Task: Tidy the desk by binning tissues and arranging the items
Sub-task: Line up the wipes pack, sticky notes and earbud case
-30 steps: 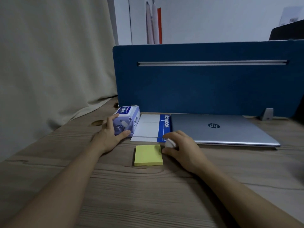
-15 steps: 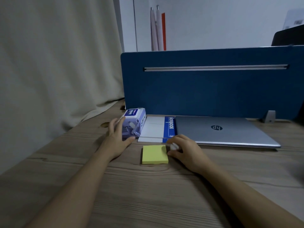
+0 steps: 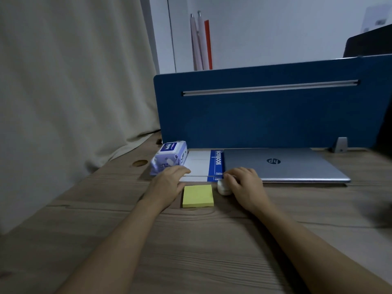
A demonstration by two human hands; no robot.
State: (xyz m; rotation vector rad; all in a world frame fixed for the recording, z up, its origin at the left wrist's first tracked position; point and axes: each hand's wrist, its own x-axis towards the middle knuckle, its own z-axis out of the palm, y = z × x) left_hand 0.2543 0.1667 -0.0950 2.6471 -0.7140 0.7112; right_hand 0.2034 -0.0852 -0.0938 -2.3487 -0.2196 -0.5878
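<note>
A purple-and-white wet-tissue pack (image 3: 169, 157) lies at the back left of the wooden desk (image 3: 191, 251). To its right, side by side, are a white notebook with a blue spine (image 3: 201, 164) and a closed silver laptop (image 3: 280, 164). A yellow sticky-note pad (image 3: 198, 196) lies in front of the notebook, between my hands. My left hand (image 3: 167, 183) rests flat just in front of the tissue pack, fingertips at the notebook's front left corner, holding nothing. My right hand (image 3: 244, 185) curls over a small white object (image 3: 223, 187) at the laptop's front left corner.
A blue divider panel (image 3: 265, 115) closes off the back of the desk, with a grey bracket (image 3: 340, 145) at its right foot. A beige curtain (image 3: 70, 92) hangs along the left edge. A round cable hole (image 3: 140, 162) sits left of the tissue pack.
My left hand has let go of the tissue pack and slid right toward the notebook's corner. My right hand still covers the small white object.
</note>
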